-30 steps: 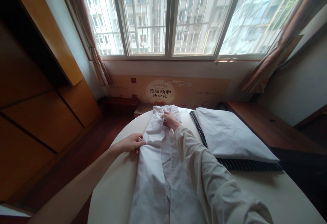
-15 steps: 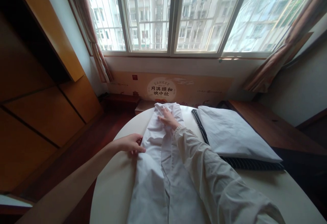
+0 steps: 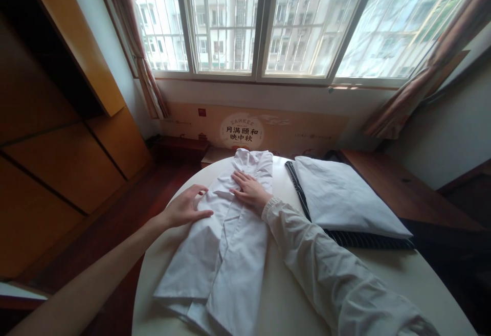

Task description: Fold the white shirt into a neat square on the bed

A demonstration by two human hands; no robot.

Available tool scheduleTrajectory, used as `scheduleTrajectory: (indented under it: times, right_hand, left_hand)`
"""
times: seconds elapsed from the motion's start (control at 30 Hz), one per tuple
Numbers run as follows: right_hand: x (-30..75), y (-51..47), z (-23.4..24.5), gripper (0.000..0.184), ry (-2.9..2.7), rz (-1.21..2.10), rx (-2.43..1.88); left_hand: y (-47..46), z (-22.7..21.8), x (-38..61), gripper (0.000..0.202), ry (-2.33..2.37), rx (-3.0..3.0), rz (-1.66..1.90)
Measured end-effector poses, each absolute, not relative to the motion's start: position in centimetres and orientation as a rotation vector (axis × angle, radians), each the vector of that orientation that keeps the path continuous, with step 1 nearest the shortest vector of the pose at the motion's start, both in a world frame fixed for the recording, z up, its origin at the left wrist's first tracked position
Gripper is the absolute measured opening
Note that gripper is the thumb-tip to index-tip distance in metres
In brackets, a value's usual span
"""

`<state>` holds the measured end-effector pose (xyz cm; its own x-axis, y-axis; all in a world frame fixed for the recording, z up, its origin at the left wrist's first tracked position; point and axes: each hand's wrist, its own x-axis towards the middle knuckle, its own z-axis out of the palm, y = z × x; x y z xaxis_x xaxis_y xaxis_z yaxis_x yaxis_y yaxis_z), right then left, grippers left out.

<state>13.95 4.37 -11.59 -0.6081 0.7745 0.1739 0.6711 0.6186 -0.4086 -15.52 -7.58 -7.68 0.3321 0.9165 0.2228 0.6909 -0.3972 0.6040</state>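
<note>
l hand (image 3: 186,207) & r hand (image 3: 249,191) lie flat, fingers spread, on white shirt (image 3: 226,244). it seems soft, light; better pinch at edges.

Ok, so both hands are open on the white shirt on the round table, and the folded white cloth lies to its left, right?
No: the head view shows the folded white cloth to the right of the white shirt. The left hand and right hand are open on it, on the round table.
</note>
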Motion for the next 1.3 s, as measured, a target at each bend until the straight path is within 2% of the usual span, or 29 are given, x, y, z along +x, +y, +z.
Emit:
scheduleTrajectory:
  times: [0.23, 0.63, 0.73, 0.9, 0.97, 1.07, 1.3]
  right_hand:
    - [14.3, 5.8, -12.0, 0.073, -2.495, 0.354, -1.236]
    - [15.0, 6.6, -12.7, 0.073, -2.367, 0.292, -1.435]
    - [15.0, 6.7, -12.8, 0.071, -2.351, 0.298, -1.440]
    - [15.1, 6.8, -12.9, 0.073, -2.336, 0.280, -1.480]
    - [15.0, 6.9, -12.9, 0.073, -2.326, 0.283, -1.489]
    - [15.0, 6.9, -13.0, 0.072, -2.312, 0.293, -1.486]
    - [14.9, 6.7, -12.7, 0.073, -2.310, 0.282, -1.489]
  left_hand:
    - [-10.0, -8.7, -17.1, 0.083, 1.254, 2.385, 0.575]
    - [-12.0, -7.8, -18.4, 0.024, 1.472, 2.583, 0.718]
    - [-13.1, -7.2, -18.9, 0.030, 1.258, 2.746, 0.574]
    - [-14.7, -5.9, -20.3, 0.061, 0.945, 2.865, 0.383]
    - [-14.9, -5.8, -21.1, 0.054, 0.891, 2.911, 0.353]
    - [-14.9, -6.2, -22.2, 0.028, 0.809, 3.008, 0.400]
    - [-15.9, -7.5, -24.6, 0.031, 0.777, 3.175, 0.504]
